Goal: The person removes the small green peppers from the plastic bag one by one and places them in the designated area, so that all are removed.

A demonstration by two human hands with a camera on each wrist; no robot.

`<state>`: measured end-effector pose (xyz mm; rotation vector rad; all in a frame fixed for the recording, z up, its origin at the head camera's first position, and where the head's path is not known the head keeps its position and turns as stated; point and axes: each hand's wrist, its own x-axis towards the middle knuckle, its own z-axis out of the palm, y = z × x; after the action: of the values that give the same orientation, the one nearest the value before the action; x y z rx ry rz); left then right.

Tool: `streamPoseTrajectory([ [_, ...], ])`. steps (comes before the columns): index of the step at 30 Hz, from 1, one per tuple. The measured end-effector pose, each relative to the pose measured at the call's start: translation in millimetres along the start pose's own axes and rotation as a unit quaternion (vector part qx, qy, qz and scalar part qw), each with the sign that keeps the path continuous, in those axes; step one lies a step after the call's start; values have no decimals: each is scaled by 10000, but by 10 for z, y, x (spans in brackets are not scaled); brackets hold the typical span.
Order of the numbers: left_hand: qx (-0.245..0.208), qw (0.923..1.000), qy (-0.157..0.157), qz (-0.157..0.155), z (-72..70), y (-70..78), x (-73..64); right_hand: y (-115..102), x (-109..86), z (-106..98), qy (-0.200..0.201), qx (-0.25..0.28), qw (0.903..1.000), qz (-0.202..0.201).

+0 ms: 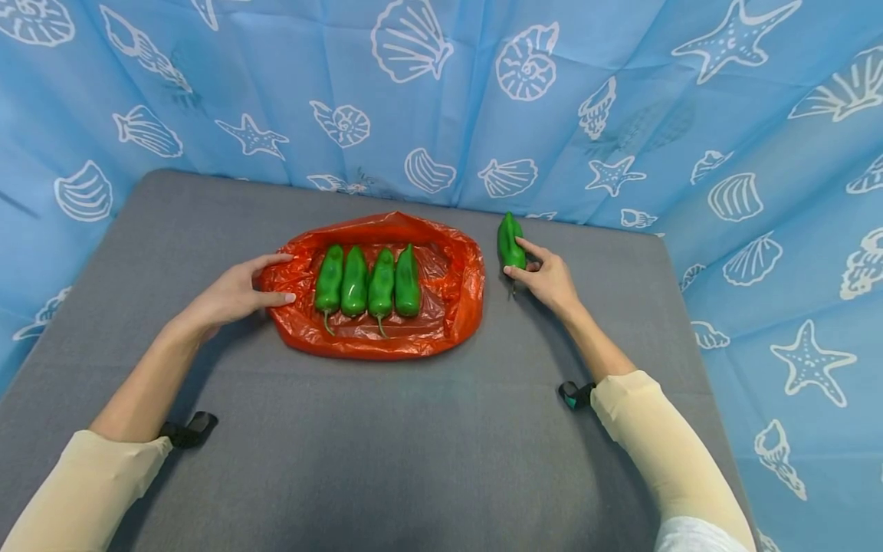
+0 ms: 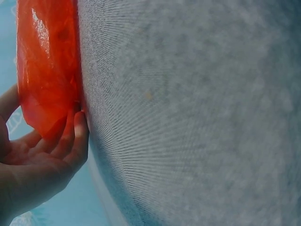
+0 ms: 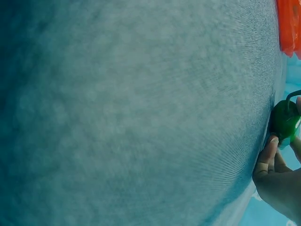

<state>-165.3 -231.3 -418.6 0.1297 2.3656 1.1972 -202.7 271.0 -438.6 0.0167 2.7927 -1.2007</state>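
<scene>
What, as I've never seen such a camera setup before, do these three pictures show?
No machine here, just someone working bare-handed. The wide picture is taken from the head, looking forward and down; the other two are taken from the left and right wrists. On the grey table lies an open red plastic bag, with four green peppers in a row inside. The left hand holds the bag's left end; the right hand pinches a fifth pepper beside the bag.
</scene>
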Motion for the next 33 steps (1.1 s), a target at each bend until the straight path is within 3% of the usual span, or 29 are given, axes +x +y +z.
streamPoseTrajectory([
  [13,56,9999,-87,19,4,7,10,30,-17,-29,149,73,9999,-46],
  [27,118,9998,-128,32,2,24,13,52,-80,-67,966,217,9920,-787],
  [33,103,9999,-126,16,-1,29,10,-23,-117,-63,1048,494,9876,-1064],
])
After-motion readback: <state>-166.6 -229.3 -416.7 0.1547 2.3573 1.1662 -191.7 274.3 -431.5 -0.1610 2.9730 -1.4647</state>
